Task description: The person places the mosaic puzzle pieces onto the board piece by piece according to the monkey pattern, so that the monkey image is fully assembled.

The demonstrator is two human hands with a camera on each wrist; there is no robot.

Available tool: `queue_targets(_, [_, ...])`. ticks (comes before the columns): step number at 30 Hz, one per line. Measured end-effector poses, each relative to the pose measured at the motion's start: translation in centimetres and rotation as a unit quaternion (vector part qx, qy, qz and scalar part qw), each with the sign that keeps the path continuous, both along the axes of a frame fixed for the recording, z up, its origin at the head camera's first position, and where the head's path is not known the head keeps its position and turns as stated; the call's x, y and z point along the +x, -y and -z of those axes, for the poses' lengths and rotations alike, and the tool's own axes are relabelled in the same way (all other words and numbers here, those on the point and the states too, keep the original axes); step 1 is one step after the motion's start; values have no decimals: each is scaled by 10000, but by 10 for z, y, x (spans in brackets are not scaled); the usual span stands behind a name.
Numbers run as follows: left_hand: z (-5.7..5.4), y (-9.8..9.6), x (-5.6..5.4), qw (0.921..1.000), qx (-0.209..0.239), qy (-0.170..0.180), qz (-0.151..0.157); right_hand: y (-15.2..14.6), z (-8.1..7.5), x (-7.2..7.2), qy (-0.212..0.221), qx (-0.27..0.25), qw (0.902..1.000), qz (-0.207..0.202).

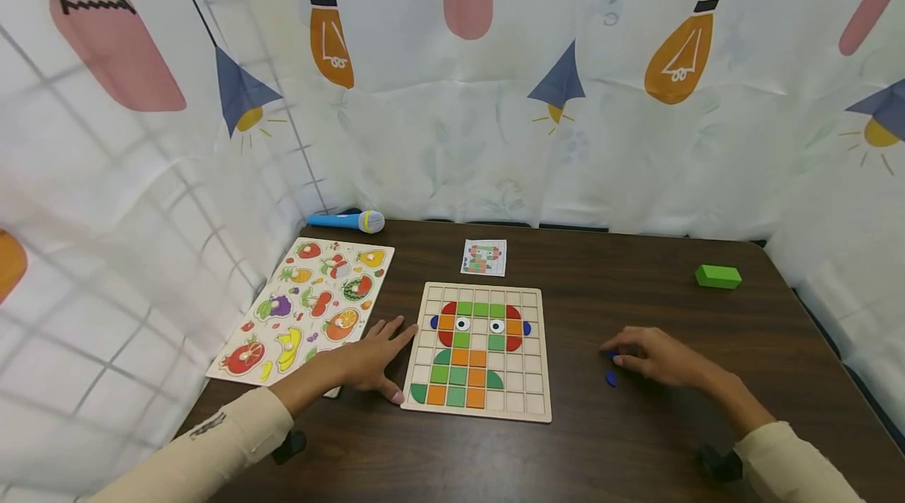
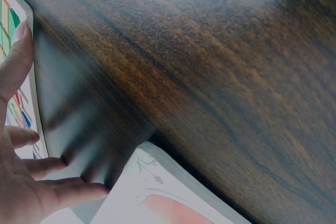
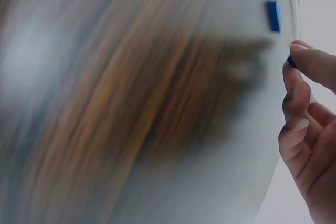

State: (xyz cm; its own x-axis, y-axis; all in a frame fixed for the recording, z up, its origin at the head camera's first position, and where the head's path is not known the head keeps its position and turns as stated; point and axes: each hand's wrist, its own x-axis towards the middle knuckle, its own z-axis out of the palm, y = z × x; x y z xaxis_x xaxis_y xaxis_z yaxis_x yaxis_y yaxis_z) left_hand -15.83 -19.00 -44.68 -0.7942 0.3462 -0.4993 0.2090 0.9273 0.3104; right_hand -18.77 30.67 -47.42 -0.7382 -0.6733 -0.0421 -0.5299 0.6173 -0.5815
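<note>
A square wooden grid board lies near the middle of the table, with coloured pieces making a figure: red and blue rounded pieces, orange and green squares, two eye discs. My left hand is spread at its left side, thumb at the lower left corner and fingertips at the edge. To the right of the board, my right hand pinches a small blue piece between thumb and index finger. Another small blue piece lies on the table just below those fingertips.
A small picture card lies behind the board. On the left is a fruit puzzle board, partly under the left forearm. A blue toy microphone lies at the back edge, and a green block at the back right. Printed curtains surround the table.
</note>
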Motion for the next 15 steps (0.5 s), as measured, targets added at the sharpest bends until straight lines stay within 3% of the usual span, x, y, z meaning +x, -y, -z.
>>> queue_targets(6, [1, -1, -1, 10000, -21, -19, -1, 28, -4, -3, 113, -288, 9995, -62])
queue_targets(11, [1, 0, -1, 10000, -33, -6, -39, 68, -12, -6, 470, -381, 9982, -50])
queue_targets(15, [1, 0, 0, 10000, -45, -17, -38, 105, -14, -8, 626, -527, 9963, -275])
